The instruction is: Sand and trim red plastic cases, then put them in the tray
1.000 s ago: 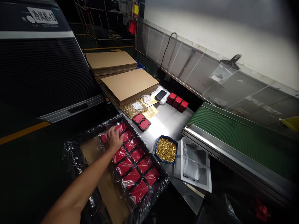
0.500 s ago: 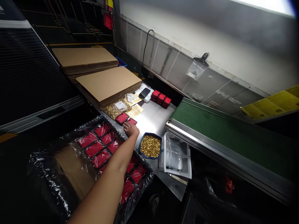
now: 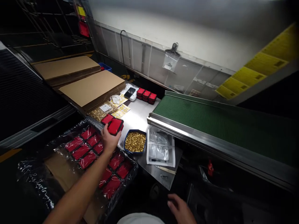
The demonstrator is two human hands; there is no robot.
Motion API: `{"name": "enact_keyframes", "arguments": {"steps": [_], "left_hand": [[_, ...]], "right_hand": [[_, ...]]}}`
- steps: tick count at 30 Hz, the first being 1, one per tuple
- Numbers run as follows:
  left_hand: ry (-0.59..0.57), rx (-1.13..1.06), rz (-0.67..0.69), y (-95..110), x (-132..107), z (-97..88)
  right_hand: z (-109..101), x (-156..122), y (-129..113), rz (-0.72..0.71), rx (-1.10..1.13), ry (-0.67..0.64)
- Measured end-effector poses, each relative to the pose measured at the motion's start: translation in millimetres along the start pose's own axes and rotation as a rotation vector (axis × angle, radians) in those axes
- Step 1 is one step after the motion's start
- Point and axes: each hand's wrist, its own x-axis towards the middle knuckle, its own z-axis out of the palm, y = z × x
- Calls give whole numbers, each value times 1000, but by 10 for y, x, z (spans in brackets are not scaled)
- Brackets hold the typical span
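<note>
1. A blue tray [image 3: 126, 143] stood on the steel table [image 3: 137, 116], filled with small gold-coloured pieces [image 3: 135, 141].
2. Just right of it, touching or nearly so, a clear plastic box [image 3: 160, 147] held crumpled clear bags.
3. A carton lined with plastic film [image 3: 35, 168] sat left of the table's edge, holding rows of red cases [image 3: 80, 151] lying flat under the film.
4. A clear bag of gold bits [image 3: 99, 112] lay near the flat cardboard sheets [image 3: 91, 87].
5. The left hand [image 3: 109, 140] was closed around a red case [image 3: 115, 125], fingers curled under it and the thumb at its near edge.
6. That case was held above the table's near edge, between the carton and the blue tray, beside another red case [image 3: 106, 118] lying on the table.
7. Its broad red face was tilted up toward the camera; its long axis ran from the hand up and to the right, toward the green conveyor belt [image 3: 210, 124].
8. The right hand [image 3: 181, 210] hung low at the bottom edge, fingers loosely spread, holding nothing.
</note>
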Motion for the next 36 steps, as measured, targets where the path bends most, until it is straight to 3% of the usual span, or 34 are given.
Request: {"name": "enact_keyframes", "arguments": {"steps": [3, 5, 7, 9, 11, 13, 16, 18, 19, 20, 22, 23, 24, 25, 27, 30, 33, 36], "left_hand": [[-147, -54, 241, 90, -1036, -475], [-411, -157, 444, 102, -1799, -638], [-526, -170, 447, 95, -2410, -687], [-561, -250, 347, 110, -2748, -680], [-594, -379, 81, 169, -2814, -666], [-707, -558, -291, 265, -2722, -661], [-1091, -812, -827, 398, -2596, -648], [-1299, -934, -1046, 425, -2612, -626], [-1328, -984, -1102, 416, -2638, -611], [-1312, -1036, -1127, 396, -2666, -595], [-1205, -1116, -1129, 347, -2694, -566], [-1138, -1138, -1127, 331, -2689, -557], [-1068, -1155, -1122, 325, -2672, -557], [-1002, -1171, -1111, 330, -2645, -568], [-900, -1203, -1061, 374, -2579, -627], [-887, -1298, -985, 480, -2511, -782], [-921, -1441, -889, 556, -2507, -937], [-912, -1524, -772, 572, -2517, -1057]], "right_hand": [[-20, 95, -474, -116, 305, -122], [8, 107, -788, -162, 485, -263], [50, 107, -970, -225, 583, -369], [89, 112, -995, -267, 603, -379], [112, 109, -927, -255, 613, -384], [118, 69, -857, -235, 651, -487], [109, -78, -847, -243, 713, -622], [63, -164, -875, -289, 651, -612], [14, -172, -881, -343, 579, -546], [-59, -143, -874, -404, 487, -436], [-276, 51, -808, -439, 269, -77], [-410, 215, -749, -405, 169, 120], [-546, 417, -679, -282, 69, 314], [-669, 645, -601, -182, 24, 393], [-823, 1125, -448, -74, -30, 423], [-771, 1699, -281, 12, -117, 398], [-589, 1968, -198, 55, -178, 370], [-542, 2052, -165, 87, -214, 374]]}}
